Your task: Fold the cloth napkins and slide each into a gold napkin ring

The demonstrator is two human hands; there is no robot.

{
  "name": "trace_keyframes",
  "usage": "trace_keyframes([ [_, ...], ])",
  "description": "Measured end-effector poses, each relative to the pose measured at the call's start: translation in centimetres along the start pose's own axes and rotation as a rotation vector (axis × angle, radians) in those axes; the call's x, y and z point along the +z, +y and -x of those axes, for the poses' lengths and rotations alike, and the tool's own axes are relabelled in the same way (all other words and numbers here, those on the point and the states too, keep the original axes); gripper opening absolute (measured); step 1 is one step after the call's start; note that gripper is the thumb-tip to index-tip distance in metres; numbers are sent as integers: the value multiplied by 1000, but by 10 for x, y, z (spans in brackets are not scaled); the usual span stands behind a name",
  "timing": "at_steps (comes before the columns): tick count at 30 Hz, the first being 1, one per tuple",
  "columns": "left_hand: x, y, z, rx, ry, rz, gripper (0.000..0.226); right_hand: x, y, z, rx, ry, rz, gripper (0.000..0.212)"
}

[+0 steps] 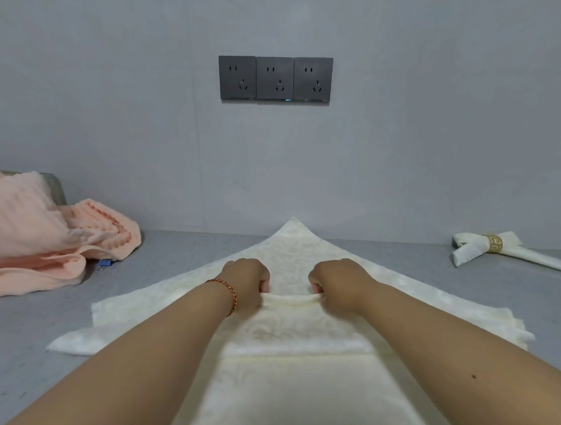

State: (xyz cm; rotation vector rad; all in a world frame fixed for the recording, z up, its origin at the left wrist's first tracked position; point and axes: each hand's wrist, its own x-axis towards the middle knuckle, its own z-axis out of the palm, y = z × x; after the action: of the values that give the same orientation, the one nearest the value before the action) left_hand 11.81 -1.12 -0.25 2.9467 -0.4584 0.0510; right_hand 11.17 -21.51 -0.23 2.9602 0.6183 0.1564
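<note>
Left hand (248,279) and right hand (337,282): each grip pinches rolled edge of cream napkin (290,251) spread mid-counter (176,250), likely to keep roll even. One finished napkin (472,249) in gold ring (493,243), far right. Two napkins, one ring visible.

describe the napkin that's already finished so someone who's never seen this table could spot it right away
Start at the three dark wall sockets, then drop to the grey table and look to its far right edge. There lies a rolled white napkin cinched by a gold napkin ring. Unlike the flat patterned napkin at the centre and the peach towels at left, it alone wears a ring.
</note>
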Motion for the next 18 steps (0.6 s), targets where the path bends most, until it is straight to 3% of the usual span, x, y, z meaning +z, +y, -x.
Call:
trace_keyframes([
  [8, -5, 5, 15, -62, -118, -12, 17, -6, -1, 14, 38, -89, -104, 27],
  [12, -4, 6, 13, -93, -76, 13, 35, -6, 5, 10, 92, -96, -236, 33],
  [16, -1, 6, 11, -68, -65, 6, 12, 0, 9, 7, 121, -102, -354, 27],
  [17, 0, 5, 9, -74, -77, -3, 13, 1, 10, 7, 128, -106, -383, 24],
  [18, -1, 4, 9, -92, -102, -14, 27, 1, 10, 7, 141, -119, -404, 21],
])
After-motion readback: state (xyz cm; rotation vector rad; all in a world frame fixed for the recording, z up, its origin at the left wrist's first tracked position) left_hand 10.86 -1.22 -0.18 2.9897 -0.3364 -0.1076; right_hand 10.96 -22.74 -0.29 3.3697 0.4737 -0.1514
